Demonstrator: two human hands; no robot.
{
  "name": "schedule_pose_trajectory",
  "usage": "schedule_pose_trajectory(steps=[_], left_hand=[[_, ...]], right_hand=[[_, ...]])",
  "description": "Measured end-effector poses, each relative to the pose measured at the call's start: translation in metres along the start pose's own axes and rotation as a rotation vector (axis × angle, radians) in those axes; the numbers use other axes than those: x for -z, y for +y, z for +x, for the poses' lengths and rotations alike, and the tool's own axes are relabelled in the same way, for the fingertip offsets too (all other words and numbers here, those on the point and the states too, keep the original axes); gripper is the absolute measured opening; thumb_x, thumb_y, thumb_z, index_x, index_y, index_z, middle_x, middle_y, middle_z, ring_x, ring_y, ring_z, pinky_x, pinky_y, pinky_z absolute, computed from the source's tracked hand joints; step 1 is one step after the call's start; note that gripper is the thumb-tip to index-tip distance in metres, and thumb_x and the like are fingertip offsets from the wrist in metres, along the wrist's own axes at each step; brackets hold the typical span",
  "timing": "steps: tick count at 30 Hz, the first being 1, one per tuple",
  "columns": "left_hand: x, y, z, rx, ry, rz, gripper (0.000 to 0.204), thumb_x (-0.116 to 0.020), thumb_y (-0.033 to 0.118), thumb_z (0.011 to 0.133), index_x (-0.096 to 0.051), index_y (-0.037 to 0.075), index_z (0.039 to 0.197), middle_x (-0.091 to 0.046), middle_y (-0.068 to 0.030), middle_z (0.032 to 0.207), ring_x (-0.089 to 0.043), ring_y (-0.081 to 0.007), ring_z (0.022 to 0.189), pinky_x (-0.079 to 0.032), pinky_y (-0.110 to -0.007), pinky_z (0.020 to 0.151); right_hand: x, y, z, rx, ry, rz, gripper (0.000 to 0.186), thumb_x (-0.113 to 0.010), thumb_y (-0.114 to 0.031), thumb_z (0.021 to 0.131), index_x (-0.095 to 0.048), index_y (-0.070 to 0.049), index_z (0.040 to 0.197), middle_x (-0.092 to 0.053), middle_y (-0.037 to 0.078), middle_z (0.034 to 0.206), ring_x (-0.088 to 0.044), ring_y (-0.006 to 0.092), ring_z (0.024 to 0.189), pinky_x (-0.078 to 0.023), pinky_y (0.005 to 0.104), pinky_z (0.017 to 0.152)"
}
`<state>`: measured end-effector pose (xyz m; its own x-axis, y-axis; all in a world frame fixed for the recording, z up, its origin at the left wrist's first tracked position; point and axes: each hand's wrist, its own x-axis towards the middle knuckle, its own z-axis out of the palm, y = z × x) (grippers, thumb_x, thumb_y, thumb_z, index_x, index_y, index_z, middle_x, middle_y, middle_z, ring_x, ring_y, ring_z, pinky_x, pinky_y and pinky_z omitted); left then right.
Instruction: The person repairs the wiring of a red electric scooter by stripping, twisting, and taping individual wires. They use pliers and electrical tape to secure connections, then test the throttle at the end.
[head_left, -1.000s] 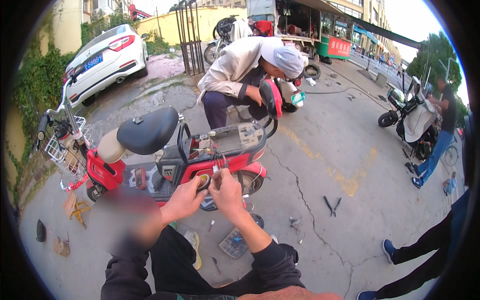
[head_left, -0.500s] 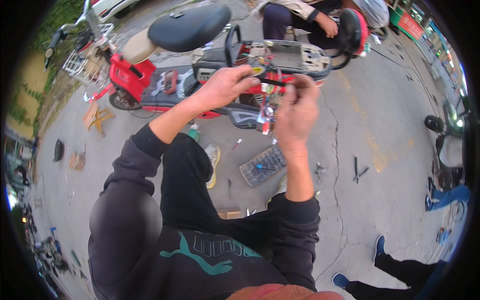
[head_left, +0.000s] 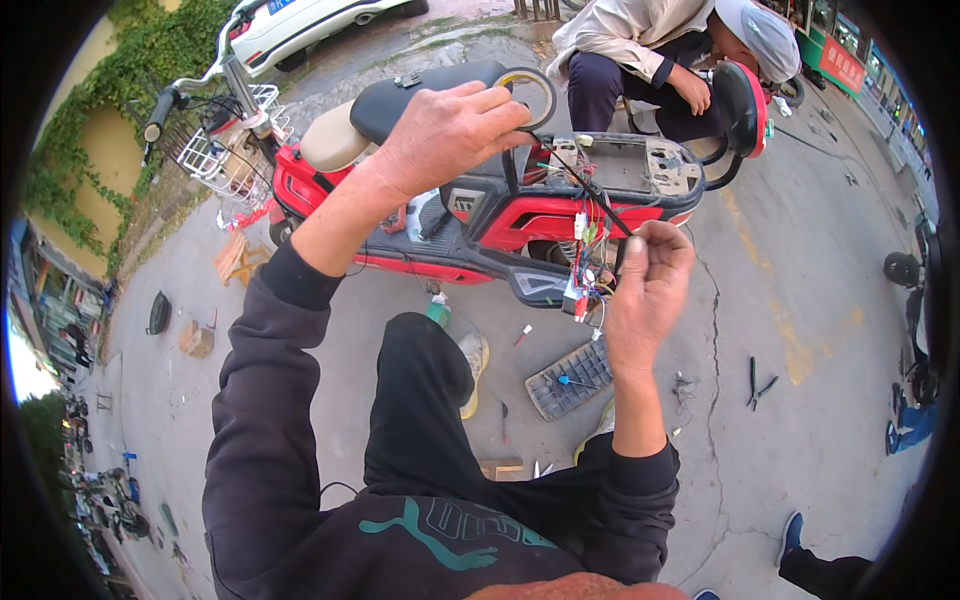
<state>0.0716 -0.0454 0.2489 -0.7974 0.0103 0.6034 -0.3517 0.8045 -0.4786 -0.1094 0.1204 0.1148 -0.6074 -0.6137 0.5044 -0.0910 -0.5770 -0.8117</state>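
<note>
My left hand (head_left: 445, 135) is raised over the scooter seat, its fingers closed on a roll of black tape (head_left: 551, 100) with a yellow inner ring. From the roll a black strip (head_left: 588, 187) stretches taut down to my right hand (head_left: 652, 290), which pinches its other end. Behind the strip is a red electric scooter (head_left: 535, 222), its rear part opened up. A bundle of coloured wires and connectors (head_left: 582, 252) hangs from its side, just left of my right hand.
A person (head_left: 630, 50) in a light jacket crouches beyond the scooter's rear. On the ground lie a grey tray (head_left: 570, 385) with a blue-handled screwdriver, pliers (head_left: 758, 384) and a green bottle (head_left: 438, 312). Another person's leg (head_left: 830, 575) shows at lower right.
My hands have moved apart, the left one up, the right one down and right, drawing out a longer strip of tape. The view has shifted, showing more of the scooter.
</note>
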Motion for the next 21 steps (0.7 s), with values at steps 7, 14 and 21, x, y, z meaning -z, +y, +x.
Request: schedule_pose_trajectory(steps=[7,14,21], left_hand=[[0.03,0.01,0.03,-0.263,-0.121,0.192,0.026,-0.08,0.026,0.08,-0.066,0.013,0.098,-0.057,0.0018,0.082,-0.062,-0.0155,0.077,-0.053,-0.031,0.06],[0.019,0.017,0.036,-0.308,-0.08,0.279,0.012,-0.071,0.014,0.076,-0.063,0.011,0.085,-0.056,0.0004,0.08,-0.064,-0.0157,0.076,-0.056,-0.028,0.056],[0.009,0.053,0.049,-0.31,-0.053,0.192,0.01,-0.069,0.015,0.074,-0.061,0.012,0.08,-0.055,0.0007,0.075,-0.064,-0.0167,0.073,-0.053,-0.029,0.052]], right_hand=[[-0.019,0.039,-0.008,-0.336,-0.048,0.146,0.026,-0.049,0.0,0.104,-0.048,0.001,0.131,-0.055,0.005,0.111,-0.057,0.0098,0.098,-0.048,0.0226,0.083],[-0.005,0.038,0.024,-0.208,0.202,0.04,0.044,-0.049,-0.024,0.106,-0.053,0.003,0.14,-0.061,0.013,0.133,-0.061,0.0202,0.119,-0.048,0.0344,0.1],[0.005,-0.005,0.03,0.071,-0.002,-0.243,0.052,-0.061,-0.025,0.103,-0.051,0.009,0.141,-0.061,0.023,0.137,-0.057,0.0297,0.13,-0.042,0.0388,0.111]])
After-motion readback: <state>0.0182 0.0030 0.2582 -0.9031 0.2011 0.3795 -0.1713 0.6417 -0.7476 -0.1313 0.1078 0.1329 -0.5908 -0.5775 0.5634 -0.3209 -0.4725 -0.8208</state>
